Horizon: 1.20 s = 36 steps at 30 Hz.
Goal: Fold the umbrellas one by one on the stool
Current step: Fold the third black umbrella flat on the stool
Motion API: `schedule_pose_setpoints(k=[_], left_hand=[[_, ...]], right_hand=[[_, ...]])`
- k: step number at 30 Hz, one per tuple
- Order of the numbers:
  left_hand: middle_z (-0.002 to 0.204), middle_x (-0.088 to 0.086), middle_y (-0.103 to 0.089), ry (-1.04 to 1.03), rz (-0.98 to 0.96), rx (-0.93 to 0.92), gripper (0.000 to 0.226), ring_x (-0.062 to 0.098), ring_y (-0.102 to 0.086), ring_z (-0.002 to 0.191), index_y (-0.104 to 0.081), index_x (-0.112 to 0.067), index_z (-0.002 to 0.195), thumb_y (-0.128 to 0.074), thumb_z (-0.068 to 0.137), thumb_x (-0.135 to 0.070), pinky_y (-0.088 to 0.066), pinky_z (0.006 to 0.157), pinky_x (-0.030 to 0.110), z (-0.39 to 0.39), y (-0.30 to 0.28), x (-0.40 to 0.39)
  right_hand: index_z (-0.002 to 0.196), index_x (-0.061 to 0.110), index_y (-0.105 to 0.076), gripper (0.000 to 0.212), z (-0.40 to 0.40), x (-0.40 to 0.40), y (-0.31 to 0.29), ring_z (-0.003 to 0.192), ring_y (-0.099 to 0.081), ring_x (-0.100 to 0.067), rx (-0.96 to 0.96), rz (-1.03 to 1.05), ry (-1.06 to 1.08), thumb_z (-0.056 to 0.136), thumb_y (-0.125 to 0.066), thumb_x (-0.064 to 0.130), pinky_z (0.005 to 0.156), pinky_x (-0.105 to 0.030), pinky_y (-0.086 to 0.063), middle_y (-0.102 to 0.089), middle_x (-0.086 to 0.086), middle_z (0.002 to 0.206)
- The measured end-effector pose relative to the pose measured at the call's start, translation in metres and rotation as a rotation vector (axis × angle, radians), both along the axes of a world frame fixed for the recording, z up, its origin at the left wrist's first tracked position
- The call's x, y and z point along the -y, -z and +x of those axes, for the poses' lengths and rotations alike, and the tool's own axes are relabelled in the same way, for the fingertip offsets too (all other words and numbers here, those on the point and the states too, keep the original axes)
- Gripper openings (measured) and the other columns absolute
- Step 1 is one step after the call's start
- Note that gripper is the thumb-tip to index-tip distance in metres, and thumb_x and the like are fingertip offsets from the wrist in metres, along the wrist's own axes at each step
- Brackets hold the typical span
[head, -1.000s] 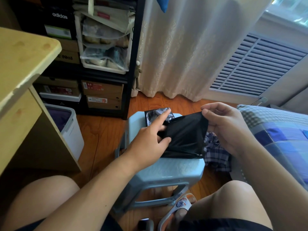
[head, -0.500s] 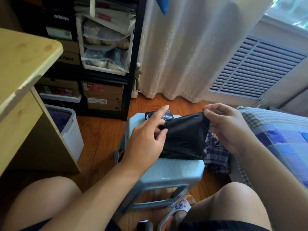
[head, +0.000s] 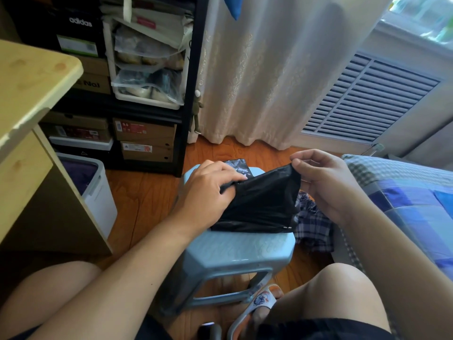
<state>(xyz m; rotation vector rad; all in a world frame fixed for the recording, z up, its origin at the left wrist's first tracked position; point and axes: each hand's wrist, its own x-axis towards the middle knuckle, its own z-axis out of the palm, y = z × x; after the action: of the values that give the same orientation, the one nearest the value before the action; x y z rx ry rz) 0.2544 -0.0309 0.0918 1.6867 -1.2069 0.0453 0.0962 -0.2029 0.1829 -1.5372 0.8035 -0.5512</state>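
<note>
Umbrella (head: pixel 259 204) fabric, black and slack, lies on the pale blue stool (head: pixel 235 251) between the person's knees, its lower folded edge resting flat on the seat with a small metal rib tip showing at the right end. Nearest the camera, a foot in a white patterned slipper (head: pixel 257 300) sits under the stool's front rail.

The left hand (head: pixel 208 192) has come down since a second ago: then its index finger was stretched out, pointing over the top of the cloth; now the fingers are curled and tucked into the left edge of the canopy, gripping it at the fold. The right hand (head: pixel 326 182) keeps its pinch on the upper right corner of the fabric, thumb and forefinger closed on the cloth, and has lifted it a little so the panel is drawn taut into a slanted sheet between the two hands.

I judge this to mean one panel is being pulled flat and creased, ready to be laid over the rest; the folding of this umbrella is partway, not finished, as nothing is yet wrapped or strapped.

Just behind the left hand, on the far edge of the seat, lies a dark shiny item (head: pixel 236 166), possibly another umbrella or its sleeve; I cannot tell which. To the right of the stool, on the floor, lies a plaid cloth (head: pixel 313 227), beside the checked bedding (head: pixel 404 197). Farther off stand shoe boxes (head: pixel 144 141) on a black shelf, and the pale curtain (head: pixel 282 74).
</note>
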Motion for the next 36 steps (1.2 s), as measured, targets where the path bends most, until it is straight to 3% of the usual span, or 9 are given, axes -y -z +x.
schedule_pose_setpoints(k=[3,6,11,15,20,24,27,31,36], left_hand=[[0.101,-0.01,-0.073,-0.03,-0.006,0.072,0.033,0.014,-0.063,0.096,-0.08,-0.023,0.109,-0.052,0.091,-0.021,-0.053,0.086,0.043,0.003,0.004,0.001],[0.102,-0.008,-0.076,-0.041,-0.028,0.057,0.032,0.012,-0.067,0.096,-0.081,-0.021,0.108,-0.053,0.092,-0.022,-0.056,0.087,0.041,0.002,0.006,-0.001],[0.084,-0.013,-0.072,-0.085,-0.074,-0.22,0.015,0.006,-0.068,0.082,-0.077,-0.023,0.081,-0.073,0.081,-0.009,-0.057,0.076,0.037,0.001,0.0,0.001],[0.073,-0.013,-0.06,-0.117,0.03,-0.354,0.034,0.013,-0.06,0.066,-0.054,-0.03,0.068,-0.076,0.08,-0.007,-0.051,0.06,0.038,0.006,-0.008,0.003],[0.075,-0.005,-0.059,-0.104,0.119,-0.377,0.027,0.01,-0.056,0.068,-0.053,-0.026,0.088,-0.074,0.086,-0.011,-0.046,0.065,0.027,0.012,-0.017,-0.01],[0.086,-0.004,-0.073,-0.003,0.1,-0.559,0.02,0.012,-0.071,0.086,-0.06,-0.03,0.106,-0.067,0.093,-0.016,-0.059,0.084,0.037,0.001,-0.027,-0.022],[0.085,-0.013,-0.074,-0.06,0.097,-0.49,0.024,0.002,-0.069,0.084,-0.064,-0.032,0.113,-0.074,0.091,-0.029,-0.056,0.078,0.025,-0.014,-0.024,-0.017],[0.071,-0.015,-0.07,-0.229,0.055,-0.421,0.021,-0.001,-0.066,0.075,-0.064,-0.035,0.107,-0.077,0.09,-0.037,-0.044,0.062,0.01,-0.026,-0.022,-0.019],[0.086,-0.022,-0.07,-0.203,0.081,-0.398,0.034,-0.007,-0.065,0.084,-0.066,-0.035,0.121,-0.078,0.089,-0.034,-0.043,0.07,0.001,-0.032,-0.021,-0.018]], right_hand=[[0.093,0.008,-0.071,0.011,0.0,0.001,0.0,0.081,-0.067,-0.022,0.004,-0.001,0.0,0.097,-0.065,0.0,0.076,-0.034,-0.057,-0.069,-0.007,0.081],[0.095,0.007,-0.07,0.01,-0.001,0.002,0.001,0.08,-0.066,-0.021,0.002,-0.008,-0.01,0.097,-0.064,0.0,0.078,-0.035,-0.057,-0.068,-0.005,0.079],[0.097,0.006,-0.07,0.009,-0.002,0.0,0.002,0.08,-0.068,-0.02,0.004,-0.004,-0.039,0.096,-0.065,-0.001,0.071,-0.03,-0.058,-0.071,-0.006,0.081],[0.095,0.005,-0.069,0.009,-0.001,-0.005,0.004,0.074,-0.067,-0.018,0.012,-0.003,-0.063,0.095,-0.064,-0.002,0.064,-0.026,-0.056,-0.071,-0.007,0.08],[0.096,0.008,-0.072,0.01,-0.001,-0.001,0.0,0.08,-0.067,-0.022,-0.003,-0.004,-0.035,0.096,-0.066,0.0,0.072,-0.032,-0.056,-0.069,-0.006,0.081],[0.094,0.008,-0.072,0.011,0.0,0.001,0.0,0.082,-0.067,-0.022,-0.008,0.003,-0.023,0.096,-0.066,0.0,0.075,-0.033,-0.055,-0.069,-0.006,0.081],[0.096,0.006,-0.071,0.009,0.0,-0.001,0.0,0.078,-0.066,-0.02,0.001,0.003,-0.021,0.096,-0.065,0.0,0.072,-0.031,-0.056,-0.068,-0.008,0.081],[0.096,0.007,-0.071,0.009,-0.001,-0.001,0.0,0.078,-0.068,-0.022,0.005,0.001,-0.016,0.096,-0.065,0.001,0.069,-0.031,-0.056,-0.069,-0.009,0.081],[0.096,0.009,-0.073,0.009,-0.001,0.002,0.002,0.086,-0.067,-0.025,-0.012,-0.008,-0.005,0.096,-0.067,0.003,0.076,-0.034,-0.057,-0.068,-0.01,0.087]])
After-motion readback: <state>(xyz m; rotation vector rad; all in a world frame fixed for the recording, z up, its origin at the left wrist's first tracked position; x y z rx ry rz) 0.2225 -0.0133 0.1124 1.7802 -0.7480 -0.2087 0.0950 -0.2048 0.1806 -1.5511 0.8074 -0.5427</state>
